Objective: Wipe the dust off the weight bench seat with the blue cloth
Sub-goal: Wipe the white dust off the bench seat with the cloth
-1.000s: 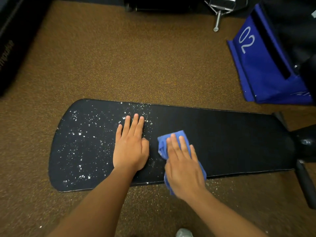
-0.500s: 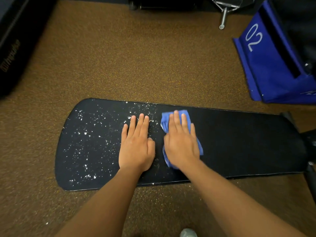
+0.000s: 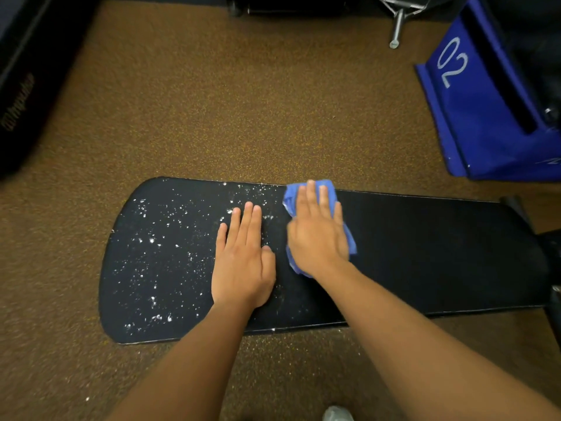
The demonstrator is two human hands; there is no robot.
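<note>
The black weight bench seat (image 3: 425,256) runs across the middle of the view. White dust specks (image 3: 158,238) cover its rounded left part; the part right of my hands looks clean. My right hand (image 3: 315,232) presses flat on the crumpled blue cloth (image 3: 293,196) near the seat's far edge, fingers straight. My left hand (image 3: 243,265) rests flat on the seat just left of the cloth, fingers straight and together, at the edge of the dusty area.
Brown speckled floor (image 3: 243,101) surrounds the bench. A blue box marked "02" (image 3: 473,110) stands at the upper right. Dark equipment (image 3: 24,86) lines the left edge, and a metal bar (image 3: 397,28) pokes in at the top. My shoe tip (image 3: 337,414) shows at the bottom.
My right hand has pushed the blue cloth from the seat's near edge across to its far edge. My left hand has stayed flat on the same spot of the seat.
</note>
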